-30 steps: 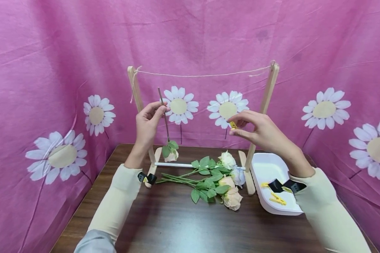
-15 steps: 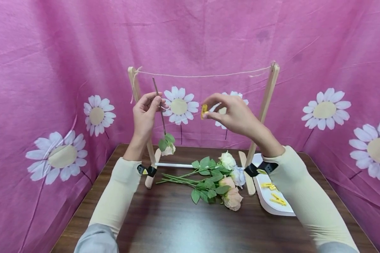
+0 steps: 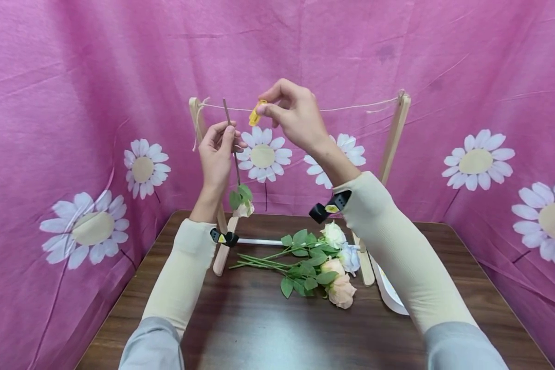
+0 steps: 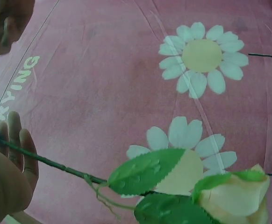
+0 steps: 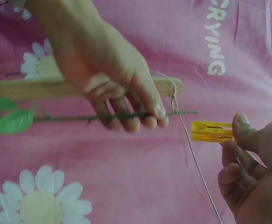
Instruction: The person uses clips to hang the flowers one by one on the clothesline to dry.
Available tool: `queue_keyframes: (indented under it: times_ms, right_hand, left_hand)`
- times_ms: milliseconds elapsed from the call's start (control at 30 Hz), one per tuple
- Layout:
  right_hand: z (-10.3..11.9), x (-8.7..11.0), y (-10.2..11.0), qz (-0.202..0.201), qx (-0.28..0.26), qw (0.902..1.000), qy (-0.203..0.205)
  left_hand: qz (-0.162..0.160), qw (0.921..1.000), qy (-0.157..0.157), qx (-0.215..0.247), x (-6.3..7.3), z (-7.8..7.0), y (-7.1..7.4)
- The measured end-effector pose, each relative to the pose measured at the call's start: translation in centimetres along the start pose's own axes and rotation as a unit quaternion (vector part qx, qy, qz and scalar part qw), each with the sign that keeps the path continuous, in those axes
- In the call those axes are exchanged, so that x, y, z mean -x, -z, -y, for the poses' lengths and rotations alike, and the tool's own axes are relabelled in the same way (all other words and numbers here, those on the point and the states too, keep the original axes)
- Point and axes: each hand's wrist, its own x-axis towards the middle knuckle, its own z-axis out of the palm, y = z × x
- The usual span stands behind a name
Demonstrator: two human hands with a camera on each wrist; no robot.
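Note:
My left hand (image 3: 217, 154) pinches the stem of a cream artificial rose (image 3: 244, 208), which hangs head down with its stem tip at the height of the string (image 3: 342, 108). In the left wrist view the rose's bloom (image 4: 236, 198) and leaves show clearly at lower right. My right hand (image 3: 298, 113) holds a yellow clothespin (image 3: 256, 114) between thumb and fingers, just right of the stem. In the right wrist view the clothespin (image 5: 212, 131) points at the stem near where it crosses the string (image 5: 192, 144), apart from both.
The string spans two wooden posts (image 3: 394, 133) joined low down by a white rod (image 3: 259, 241). Several artificial roses (image 3: 339, 290) lie on the dark wooden table (image 3: 259, 329). A white tray (image 3: 393, 300) at right is mostly hidden by my right arm. Pink flowered cloth hangs behind.
My right hand has carried the clothespin left and up, from near the right post to the string beside the stem. The left hand has raised the rose so its stem tip reaches string height.

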Motion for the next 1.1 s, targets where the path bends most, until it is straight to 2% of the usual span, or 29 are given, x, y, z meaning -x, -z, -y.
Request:
queue_keyframes:
  times_ms: [200, 367, 567, 900, 1100]
  right_hand:
    - [0.8, -2.0, -2.1, -0.046, -0.069, 0.9966, -0.006]
    - [0.9, -2.9, -3.5, -0.070, -0.073, 0.9948, -0.014]
    - [0.9, -3.7, -4.6, -0.095, -0.078, 0.9904, -0.064]
    - [0.3, -3.8, -5.8, -0.099, -0.049, 0.9884, -0.104]
    - [0.0, -3.8, -6.2, -0.086, -0.054, 0.9849, -0.140]
  left_hand:
    - [-0.028, 0.9995, 0.000, 0.016, -0.5, 0.2, -0.8]
    - [-0.047, 0.9988, -0.005, 0.015, -0.7, 0.4, -0.9]
    - [-0.053, 0.9985, -0.010, 0.001, -0.8, 0.6, -1.0]
    - [-0.062, 0.9980, -0.009, 0.013, -0.8, 0.6, -1.3]
    - [-0.069, 0.9975, -0.006, 0.016, -1.1, 0.6, -1.4]
